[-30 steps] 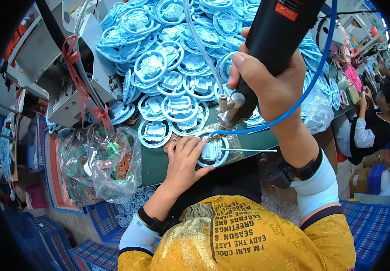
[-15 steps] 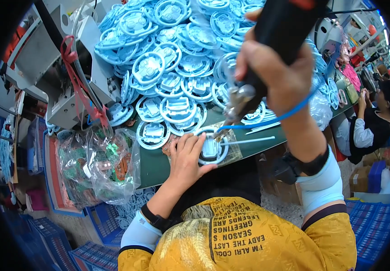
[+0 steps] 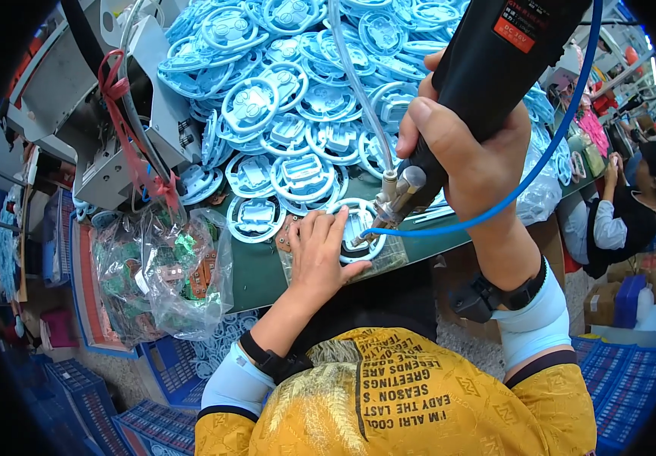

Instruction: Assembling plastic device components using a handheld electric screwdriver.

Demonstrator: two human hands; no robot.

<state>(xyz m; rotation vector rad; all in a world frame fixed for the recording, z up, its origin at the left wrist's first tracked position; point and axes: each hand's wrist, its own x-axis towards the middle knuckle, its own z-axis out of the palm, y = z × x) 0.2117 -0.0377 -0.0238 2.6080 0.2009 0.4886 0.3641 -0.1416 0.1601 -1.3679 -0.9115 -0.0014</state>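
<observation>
A light blue plastic ring-shaped part lies at the near edge of the green table. My left hand holds it at its left side, fingers along the rim and thumb at the lower edge. In my right hand is a black electric screwdriver, tilted so that its metal nose reaches down over the part. The tip is at the lower middle of the part; whether it touches a screw is too small to tell. A blue hose and a clear tube run to the nose.
A large heap of similar light blue parts covers the table beyond my hands. At left stand a grey machine and a clear bag of circuit boards. Blue crates are at the lower sides. A co-worker sits at right.
The screwdriver nose has moved left and toward me over the part. The blue hose now loops up at the right. My left hand stays on the part, which has shifted only slightly.
</observation>
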